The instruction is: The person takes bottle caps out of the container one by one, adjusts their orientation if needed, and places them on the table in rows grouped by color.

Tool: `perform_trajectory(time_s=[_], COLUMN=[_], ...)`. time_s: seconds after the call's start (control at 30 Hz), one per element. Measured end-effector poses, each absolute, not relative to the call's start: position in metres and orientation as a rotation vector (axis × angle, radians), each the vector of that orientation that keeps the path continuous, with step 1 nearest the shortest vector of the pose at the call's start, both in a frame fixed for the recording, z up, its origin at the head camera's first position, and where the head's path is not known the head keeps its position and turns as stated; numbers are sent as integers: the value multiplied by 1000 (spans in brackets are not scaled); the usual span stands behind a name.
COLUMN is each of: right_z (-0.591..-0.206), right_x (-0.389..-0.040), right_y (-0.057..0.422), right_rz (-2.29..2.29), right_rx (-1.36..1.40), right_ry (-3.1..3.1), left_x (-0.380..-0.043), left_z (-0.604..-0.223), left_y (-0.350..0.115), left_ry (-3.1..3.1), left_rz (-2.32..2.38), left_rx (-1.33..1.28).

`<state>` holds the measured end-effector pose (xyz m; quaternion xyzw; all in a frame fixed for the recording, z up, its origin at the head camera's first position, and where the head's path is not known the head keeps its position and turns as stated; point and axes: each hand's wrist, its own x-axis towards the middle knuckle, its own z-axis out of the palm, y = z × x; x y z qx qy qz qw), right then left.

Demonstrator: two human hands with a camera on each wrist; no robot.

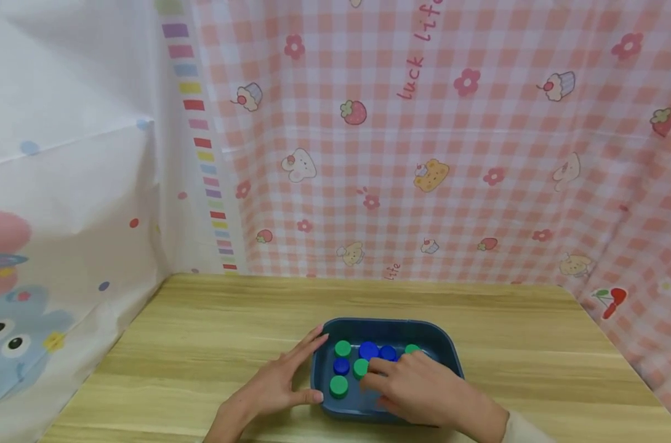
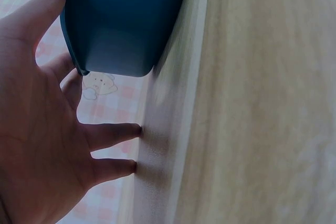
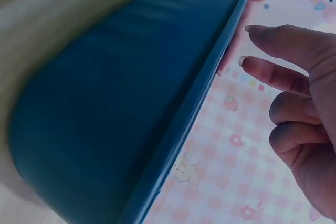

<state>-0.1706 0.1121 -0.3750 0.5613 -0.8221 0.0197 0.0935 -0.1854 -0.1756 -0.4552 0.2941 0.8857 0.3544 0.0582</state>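
Observation:
A dark blue tray (image 1: 363, 406) stands on the table, with several green and blue round caps inside. My left hand (image 1: 277, 381) spans the tray's left end, its straight fingers and thumb at the rim. In the left wrist view the other two fingers of that hand (image 2: 47, 124) spread away from the tray (image 2: 121, 30). Over the tray's right half is my right hand (image 1: 418, 387), partly covering the caps. The right wrist view shows that hand (image 3: 304, 98) with thumb and index finger apart, nothing between them, other fingers bent. Nearest to it is a green cap (image 1: 361, 369).
Inside the tray, a green cap (image 1: 338, 387) lies near the front left, a blue cap (image 1: 369, 351) at the back, and another green cap (image 1: 412, 349) beyond the right hand. Wood-grain tabletop (image 1: 213, 326) surrounds the tray. A pink checked cloth (image 1: 391, 203) hangs behind the table.

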Motion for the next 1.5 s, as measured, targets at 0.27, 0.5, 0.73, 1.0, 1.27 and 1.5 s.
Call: perform_trajectory(time_s=[0.27,0.5,0.73,1.0,1.27,1.5], right_z=[-376,-379,-382,-382,-384,-381], right_x=[-187,-199,-210,-219,-226,-229], right_y=[106,101,97,93,89,88], right_rz=[-67,-159,-185,-185,-227,-306], right_rx=[1661,1677,1676,1662,1683,1681], right_ry=[-2467,-2515,-2612,-2664,-2681,-2689], left_x=[-185,-186,-186,-185,-185,-186], left_z=[-456,-458,-460,-457,-457,-458], left_y=[-176,-175,-175,-175,-175,-175], left_ry=[2687,2690,2689,2682,2677,2683], left_rz=[1076,1074,1074,1079,1071,1065], left_rx=[907,924,918,907,901,896])
